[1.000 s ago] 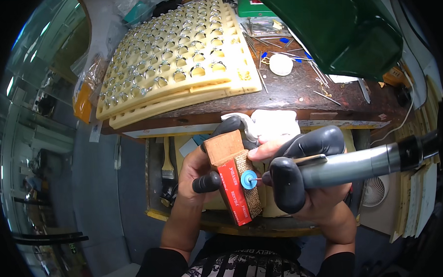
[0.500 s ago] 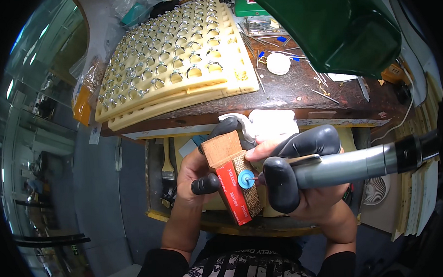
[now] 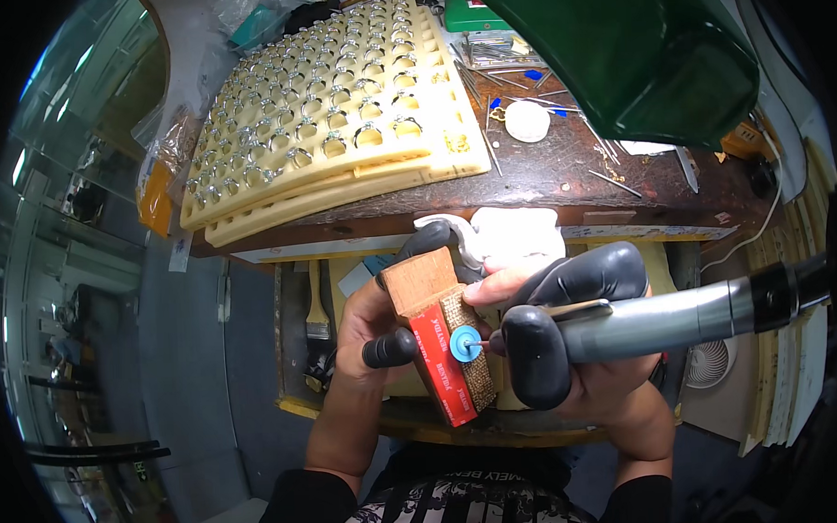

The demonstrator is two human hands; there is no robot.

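My left hand (image 3: 364, 342), with black rubber finger covers, grips a wooden block (image 3: 417, 278) with a red printed side (image 3: 441, 367). A coarse, woven-looking tan strip (image 3: 480, 381) runs along the block's right side. In my right hand (image 3: 593, 384), also wearing black finger covers, is a silver rotary handpiece (image 3: 665, 323). Its thin shaft carries a small blue disc (image 3: 466, 344), which lies against the strip as far as I can see. My right hand's bare fingertip touches the block's upper edge. Behind the block is a white cloth (image 3: 519, 235).
Stacked cream trays (image 3: 341, 163) hold many silver rings on the dark wooden bench (image 3: 563, 178). Thin metal burs (image 3: 614, 183) and a round white piece (image 3: 527, 121) lie to their right. A green lamp shade (image 3: 642, 60) overhangs the bench. A brush (image 3: 317, 311) rests in the drawer below.
My right hand and the handpiece have dipped slightly, and the blue disc sits a little lower along the strip. My left hand and the block have barely moved.
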